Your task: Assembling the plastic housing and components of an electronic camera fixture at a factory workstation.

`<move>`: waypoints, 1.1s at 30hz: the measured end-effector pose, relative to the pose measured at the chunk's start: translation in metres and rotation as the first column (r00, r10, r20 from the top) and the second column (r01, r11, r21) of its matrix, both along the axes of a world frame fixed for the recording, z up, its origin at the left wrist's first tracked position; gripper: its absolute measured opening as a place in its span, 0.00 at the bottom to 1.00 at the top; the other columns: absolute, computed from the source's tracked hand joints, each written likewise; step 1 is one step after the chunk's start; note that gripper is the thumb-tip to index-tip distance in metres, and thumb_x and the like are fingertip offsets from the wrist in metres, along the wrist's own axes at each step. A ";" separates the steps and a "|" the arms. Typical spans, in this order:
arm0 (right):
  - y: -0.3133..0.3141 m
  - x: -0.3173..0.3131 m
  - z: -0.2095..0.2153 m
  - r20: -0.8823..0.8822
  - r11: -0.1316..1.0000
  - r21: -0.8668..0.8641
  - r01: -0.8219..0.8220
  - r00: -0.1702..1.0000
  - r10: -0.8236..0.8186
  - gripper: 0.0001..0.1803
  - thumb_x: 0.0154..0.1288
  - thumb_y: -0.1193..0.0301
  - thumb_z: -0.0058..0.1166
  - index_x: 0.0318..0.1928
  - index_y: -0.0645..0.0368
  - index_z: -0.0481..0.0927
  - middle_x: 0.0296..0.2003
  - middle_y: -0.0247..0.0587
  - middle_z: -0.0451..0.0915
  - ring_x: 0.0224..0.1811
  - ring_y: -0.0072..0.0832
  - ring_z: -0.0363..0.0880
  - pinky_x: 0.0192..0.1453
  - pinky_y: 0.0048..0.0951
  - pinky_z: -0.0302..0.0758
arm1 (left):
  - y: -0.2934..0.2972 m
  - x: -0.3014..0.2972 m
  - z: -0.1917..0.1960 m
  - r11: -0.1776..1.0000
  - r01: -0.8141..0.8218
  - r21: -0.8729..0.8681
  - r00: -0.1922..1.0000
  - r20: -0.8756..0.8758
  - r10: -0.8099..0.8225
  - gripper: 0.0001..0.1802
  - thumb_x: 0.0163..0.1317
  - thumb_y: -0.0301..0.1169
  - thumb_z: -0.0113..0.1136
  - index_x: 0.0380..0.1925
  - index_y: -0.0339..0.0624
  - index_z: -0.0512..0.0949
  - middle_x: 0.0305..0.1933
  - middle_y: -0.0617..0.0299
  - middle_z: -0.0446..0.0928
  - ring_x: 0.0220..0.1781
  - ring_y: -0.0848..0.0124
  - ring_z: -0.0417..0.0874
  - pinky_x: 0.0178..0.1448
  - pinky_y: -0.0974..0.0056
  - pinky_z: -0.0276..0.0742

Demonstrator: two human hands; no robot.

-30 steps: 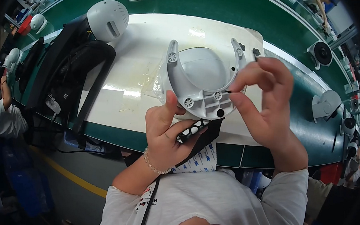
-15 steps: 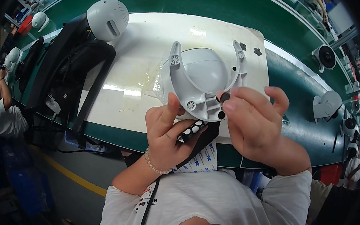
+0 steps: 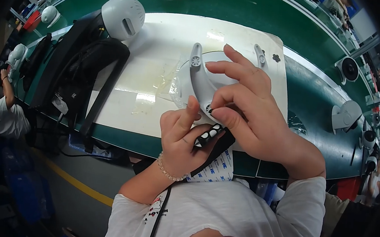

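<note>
- Two hands are gripping one grey plastic shell [image 3: 202,81] over the white mat [image 3: 160,48] in my head view.
- My left hand [image 3: 181,140] is curling beneath its lower edge, index finger raised.
- My right hand [image 3: 249,110] is pinching its rim, fingers spreading across the top.

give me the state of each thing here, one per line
grey domed plastic housing: lifted off the mat, tilted, gripped by both hands
left hand: closed on the housing's lower edge
right hand: pinching the housing's rim
round white camera shell: resting on the white mat, untouched
</note>
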State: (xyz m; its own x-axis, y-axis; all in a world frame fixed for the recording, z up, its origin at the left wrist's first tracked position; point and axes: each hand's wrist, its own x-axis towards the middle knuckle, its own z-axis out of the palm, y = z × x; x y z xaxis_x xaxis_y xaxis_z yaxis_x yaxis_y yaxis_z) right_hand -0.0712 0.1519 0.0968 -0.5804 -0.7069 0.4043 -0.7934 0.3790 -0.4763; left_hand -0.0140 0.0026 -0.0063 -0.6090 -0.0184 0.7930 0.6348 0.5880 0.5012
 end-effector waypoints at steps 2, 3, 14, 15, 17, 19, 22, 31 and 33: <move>-0.003 -0.001 -0.002 -0.008 1.000 0.005 -0.019 1.000 0.019 0.03 0.59 0.71 0.50 0.31 0.57 0.72 0.55 0.46 0.66 0.66 0.45 0.51 0.62 0.40 0.48 | -0.001 0.000 -0.001 1.000 -0.004 0.003 1.000 0.001 0.004 0.15 0.33 0.26 0.69 0.25 0.39 0.77 0.62 0.48 0.62 0.36 0.66 0.73 0.40 0.65 0.62; -0.004 -0.002 -0.004 0.007 1.000 -0.019 -0.022 1.000 0.023 0.03 0.58 0.71 0.50 0.31 0.57 0.72 0.55 0.46 0.67 0.66 0.45 0.52 0.61 0.40 0.48 | -0.001 0.000 -0.002 1.000 -0.008 0.005 1.000 -0.004 0.008 0.15 0.33 0.26 0.69 0.25 0.39 0.77 0.62 0.48 0.62 0.37 0.66 0.73 0.40 0.65 0.62; 0.017 0.016 -0.018 -0.458 0.980 0.101 0.169 0.883 -0.105 0.12 0.56 0.61 0.53 0.38 0.52 0.81 0.53 0.40 0.71 0.62 0.43 0.60 0.61 0.42 0.49 | -0.002 0.000 -0.002 1.000 0.012 0.024 1.000 0.021 -0.013 0.14 0.33 0.26 0.68 0.25 0.39 0.78 0.62 0.49 0.63 0.37 0.65 0.73 0.41 0.64 0.62; 0.021 0.016 -0.021 -0.416 0.986 -0.002 0.168 0.896 -0.153 0.13 0.53 0.61 0.56 0.39 0.50 0.81 0.51 0.39 0.71 0.60 0.45 0.60 0.58 0.43 0.53 | -0.003 0.000 -0.002 1.000 0.024 0.019 0.999 0.025 -0.025 0.14 0.32 0.27 0.68 0.25 0.39 0.78 0.62 0.49 0.62 0.38 0.65 0.73 0.42 0.65 0.62; 0.028 0.018 -0.026 -0.391 0.995 -0.047 0.089 0.915 -0.101 0.13 0.51 0.62 0.59 0.38 0.49 0.81 0.51 0.39 0.72 0.59 0.46 0.61 0.56 0.42 0.55 | -0.004 0.001 -0.001 0.999 0.044 0.018 0.999 0.029 -0.044 0.14 0.32 0.27 0.68 0.24 0.39 0.78 0.62 0.49 0.62 0.38 0.65 0.73 0.42 0.65 0.62; 0.028 0.020 -0.030 -0.368 0.995 -0.097 0.014 0.928 -0.049 0.13 0.49 0.62 0.61 0.37 0.49 0.81 0.50 0.38 0.72 0.57 0.46 0.62 0.54 0.42 0.57 | -0.005 0.000 0.000 0.997 0.076 0.030 0.996 0.039 -0.077 0.14 0.31 0.27 0.68 0.24 0.39 0.79 0.63 0.48 0.61 0.39 0.65 0.72 0.44 0.65 0.62; 0.016 0.025 -0.033 -0.386 0.996 -0.094 0.006 0.922 -0.042 0.08 0.44 0.70 0.60 0.30 0.52 0.79 0.47 0.29 0.76 0.54 0.33 0.68 0.58 0.37 0.51 | -0.008 0.002 0.001 0.996 0.074 -0.050 0.996 0.053 -0.071 0.15 0.30 0.21 0.67 0.24 0.38 0.77 0.66 0.46 0.53 0.39 0.63 0.71 0.44 0.65 0.67; 0.016 0.030 -0.043 -0.398 0.935 -0.324 -0.144 0.918 0.004 0.09 0.48 0.70 0.56 0.33 0.47 0.76 0.43 0.27 0.77 0.50 0.31 0.71 0.57 0.36 0.53 | -0.006 0.002 0.002 0.995 0.093 0.026 0.994 0.055 -0.094 0.10 0.34 0.27 0.65 0.20 0.37 0.77 0.64 0.48 0.59 0.44 0.63 0.69 0.47 0.64 0.63; 0.010 0.032 -0.030 -0.382 0.965 -0.183 -0.190 0.918 0.108 0.18 0.46 0.69 0.62 0.39 0.48 0.71 0.39 0.27 0.78 0.47 0.35 0.72 0.55 0.40 0.54 | -0.007 0.003 -0.005 0.997 0.080 0.007 0.995 0.052 -0.080 0.09 0.34 0.27 0.64 0.20 0.37 0.77 0.64 0.47 0.59 0.44 0.62 0.69 0.47 0.64 0.63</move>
